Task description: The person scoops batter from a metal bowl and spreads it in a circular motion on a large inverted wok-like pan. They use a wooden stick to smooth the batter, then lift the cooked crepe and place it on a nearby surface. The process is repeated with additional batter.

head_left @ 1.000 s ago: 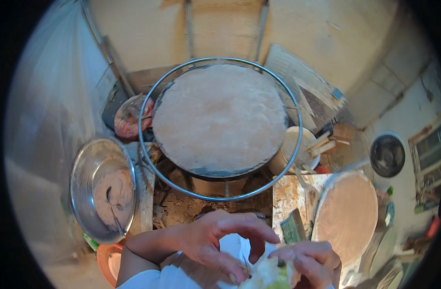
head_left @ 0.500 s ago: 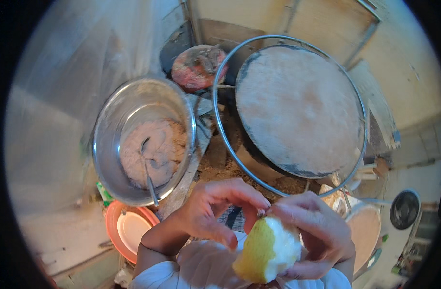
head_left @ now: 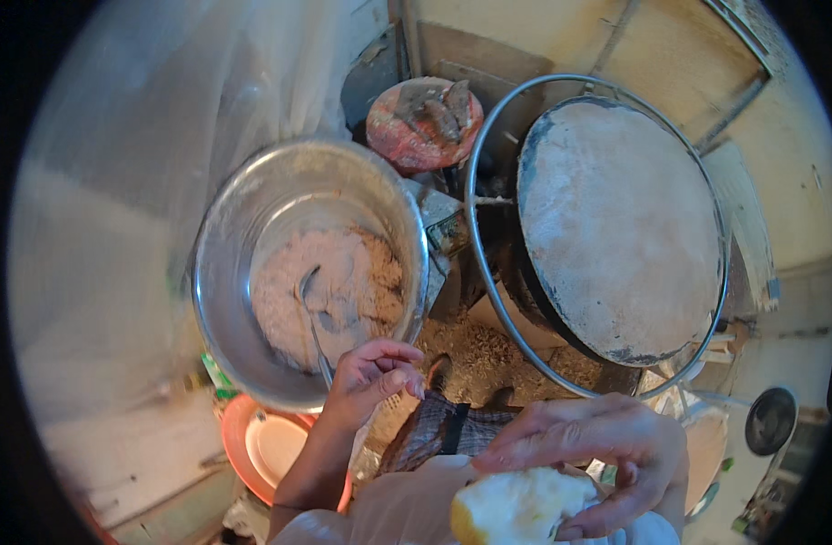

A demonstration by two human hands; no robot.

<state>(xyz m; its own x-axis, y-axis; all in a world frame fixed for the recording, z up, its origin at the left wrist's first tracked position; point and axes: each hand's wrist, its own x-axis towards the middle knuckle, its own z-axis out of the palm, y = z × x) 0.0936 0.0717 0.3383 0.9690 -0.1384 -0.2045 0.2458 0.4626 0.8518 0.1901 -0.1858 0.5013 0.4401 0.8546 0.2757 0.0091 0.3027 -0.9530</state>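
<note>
My right hand (head_left: 606, 450) grips a partly eaten pear (head_left: 525, 509) at the bottom of the view. White flesh faces up, and a strip of yellow skin shows on its left side. My left hand (head_left: 377, 381) hovers apart from the pear, near the front rim of a large steel bowl (head_left: 221, 300). Its fingers are curled toward the thumb; anything small between them is hidden. In the bowl lies a pale, pinkish-brown floury mass (head_left: 284, 272). A metal spoon (head_left: 314, 331) rests in it, its handle end beside my left hand.
A big round griddle (head_left: 625, 227) with a pale dusty surface stands at right inside a metal ring (head_left: 477, 227). Behind the bowl sits a red round container (head_left: 407, 136) with grey lumps on top. An orange basin (head_left: 239, 445) is below the bowl, and a dark pan (head_left: 770, 420) is far right.
My left hand has come off the pear and moved left and up toward the bowl. The right hand has kept hold of the pear, which has turned to show more white flesh. The view has shifted.
</note>
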